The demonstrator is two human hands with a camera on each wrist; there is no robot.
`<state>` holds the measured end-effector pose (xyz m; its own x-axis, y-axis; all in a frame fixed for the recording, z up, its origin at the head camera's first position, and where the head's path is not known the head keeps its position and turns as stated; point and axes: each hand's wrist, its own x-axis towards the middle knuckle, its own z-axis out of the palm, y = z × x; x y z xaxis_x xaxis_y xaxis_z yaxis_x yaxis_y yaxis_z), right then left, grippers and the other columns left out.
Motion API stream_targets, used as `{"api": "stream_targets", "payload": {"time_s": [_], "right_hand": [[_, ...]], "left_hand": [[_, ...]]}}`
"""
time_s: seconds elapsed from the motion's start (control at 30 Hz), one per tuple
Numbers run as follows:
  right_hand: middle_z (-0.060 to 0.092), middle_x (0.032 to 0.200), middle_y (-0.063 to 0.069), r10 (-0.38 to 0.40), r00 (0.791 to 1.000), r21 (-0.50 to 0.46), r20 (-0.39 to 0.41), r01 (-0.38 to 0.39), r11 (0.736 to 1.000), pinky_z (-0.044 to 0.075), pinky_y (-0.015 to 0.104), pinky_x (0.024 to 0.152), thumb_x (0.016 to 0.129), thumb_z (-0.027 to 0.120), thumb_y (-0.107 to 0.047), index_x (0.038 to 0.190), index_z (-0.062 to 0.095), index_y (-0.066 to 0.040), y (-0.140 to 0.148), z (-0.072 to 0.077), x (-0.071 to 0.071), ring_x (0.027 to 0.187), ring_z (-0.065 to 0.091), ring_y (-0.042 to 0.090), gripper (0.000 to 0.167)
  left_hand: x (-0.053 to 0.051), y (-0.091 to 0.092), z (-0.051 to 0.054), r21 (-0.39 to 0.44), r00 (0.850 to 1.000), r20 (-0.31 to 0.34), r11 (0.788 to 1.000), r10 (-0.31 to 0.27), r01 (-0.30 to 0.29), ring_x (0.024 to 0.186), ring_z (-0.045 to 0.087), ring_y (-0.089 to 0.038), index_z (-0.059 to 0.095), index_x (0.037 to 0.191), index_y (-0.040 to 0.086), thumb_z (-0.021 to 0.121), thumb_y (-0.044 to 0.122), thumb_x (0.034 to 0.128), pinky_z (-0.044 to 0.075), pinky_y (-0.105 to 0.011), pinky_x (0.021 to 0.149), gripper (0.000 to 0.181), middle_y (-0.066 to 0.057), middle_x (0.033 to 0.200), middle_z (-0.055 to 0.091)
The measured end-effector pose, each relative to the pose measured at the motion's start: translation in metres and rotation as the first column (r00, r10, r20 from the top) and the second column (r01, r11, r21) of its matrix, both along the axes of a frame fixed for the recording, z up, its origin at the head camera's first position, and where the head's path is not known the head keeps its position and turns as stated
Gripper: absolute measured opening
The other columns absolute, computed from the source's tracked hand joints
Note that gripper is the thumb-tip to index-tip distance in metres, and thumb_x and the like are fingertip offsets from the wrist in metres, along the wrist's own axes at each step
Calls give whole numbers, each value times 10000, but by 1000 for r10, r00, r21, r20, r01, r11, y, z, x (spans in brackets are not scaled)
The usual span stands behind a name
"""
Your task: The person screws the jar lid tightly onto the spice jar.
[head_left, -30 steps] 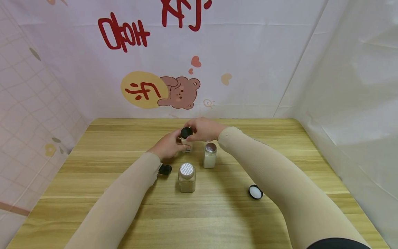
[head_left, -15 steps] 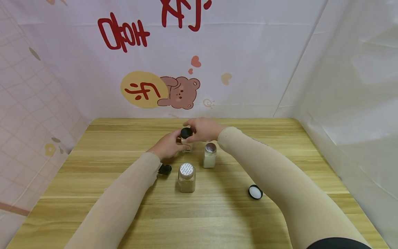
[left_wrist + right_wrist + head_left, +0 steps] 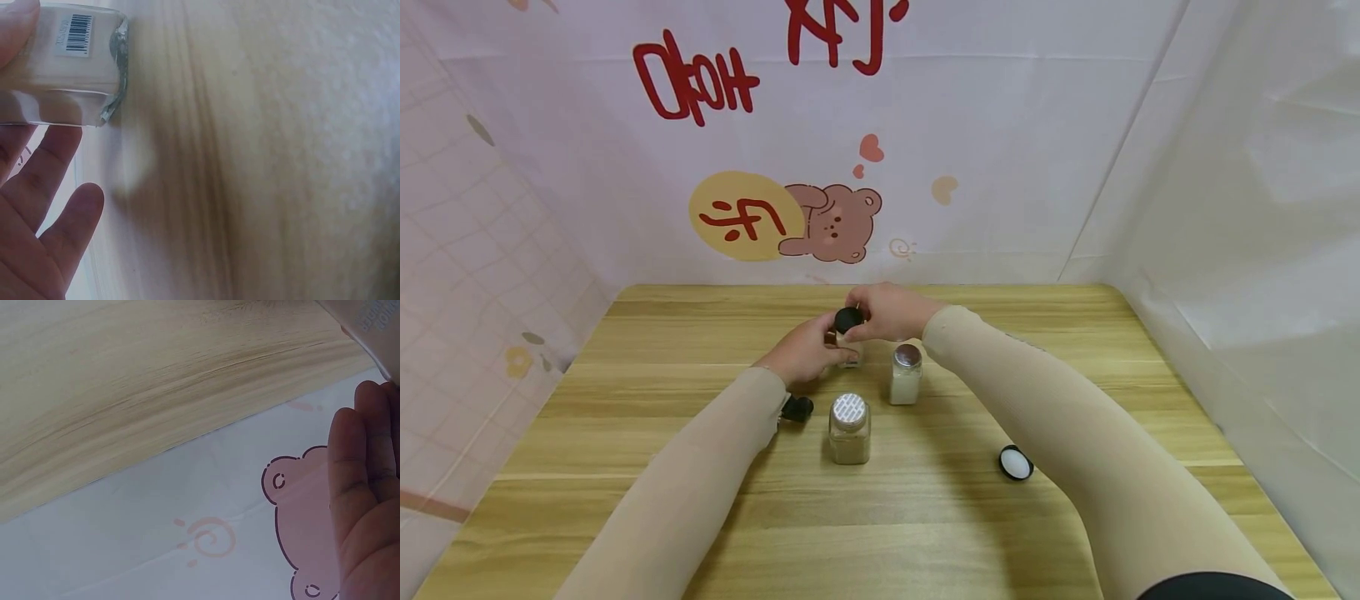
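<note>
Near the back of the table, my left hand (image 3: 801, 350) grips a small square glass jar (image 3: 56, 72) of pale beige powder. A barcode label faces the left wrist view, where the jar's thick glass base points right. On the jar's mouth in the head view is a black lid (image 3: 848, 320). My right hand (image 3: 895, 312) pinches this lid between thumb and fingers from the right. The right wrist view shows only the fingers (image 3: 347, 450) and a corner of the jar at the upper right. Whether the lid is tight or loose cannot be seen.
A jar with a silvery patterned top (image 3: 850, 442) stands in front, and a jar of white contents (image 3: 905, 385) stands right of the held one. A black cap with white lining (image 3: 1016, 463) lies beside the right forearm. A black object (image 3: 798, 408) is partly behind the left sleeve.
Both hands and the jar stay almost in place. The right fingers and the black lid have shifted very slightly; the other jars and the loose cap have not moved.
</note>
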<state>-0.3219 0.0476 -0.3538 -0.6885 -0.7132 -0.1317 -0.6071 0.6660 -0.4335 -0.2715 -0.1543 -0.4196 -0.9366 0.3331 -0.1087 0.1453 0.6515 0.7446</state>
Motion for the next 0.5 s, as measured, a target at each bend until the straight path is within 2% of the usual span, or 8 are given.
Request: {"api": "stream_targets", "payload": {"time_s": [0.1, 0.2, 0.3, 0.37, 0.5], "right_hand": [[704, 993, 13, 10, 1000, 8, 5, -10, 1000, 536, 327, 878, 916, 826, -385, 1406, 591, -97, 1, 1, 0, 905, 646, 162, 615], [694, 983, 20, 28, 999, 11, 18, -28, 1000, 521, 332, 860, 931, 793, -305, 1450, 588, -118, 2, 4, 1, 883, 621, 167, 589], [700, 988, 23, 32, 999, -1, 36, -32, 999, 515, 329, 855, 949, 764, -254, 1374, 642, -135, 3, 6, 3, 883, 616, 166, 458], [711, 995, 20, 21, 999, -8, 39, -20, 1000, 523, 325, 863, 953, 775, -276, 1309, 662, -127, 3, 6, 4, 896, 630, 163, 402], [734, 1010, 21, -16, 999, -17, 41, 17, 1000, 545, 327, 890, 924, 823, -368, 1247, 649, -99, 2, 6, 5, 927, 664, 168, 456]], "left_hand": [[0, 0, -1, -5, 1000, 5, 1000, 3, -3, 1256, 618, -290, 576, 1414, 248, 809, 345, 946, 472, -530, 1140, 532, -47, 1378, 649], [-1, 0, -2, -18, 1000, 8, 1000, 14, -14, 1201, 615, -290, 567, 1443, 257, 810, 367, 943, 486, -515, 1100, 567, -50, 1334, 655], [-1, 0, -3, -24, 1000, 9, 999, 22, -21, 1150, 610, -288, 564, 1454, 270, 813, 387, 937, 497, -493, 1049, 586, -50, 1280, 659], [-1, -1, -3, -22, 1000, 11, 1000, 23, -23, 1147, 615, -280, 569, 1445, 270, 816, 389, 934, 497, -484, 1047, 579, -44, 1267, 663], [-2, 0, -3, -15, 1000, 12, 1000, 13, -13, 1196, 627, -273, 577, 1422, 259, 817, 381, 935, 488, -507, 1100, 557, -41, 1299, 668]]}}
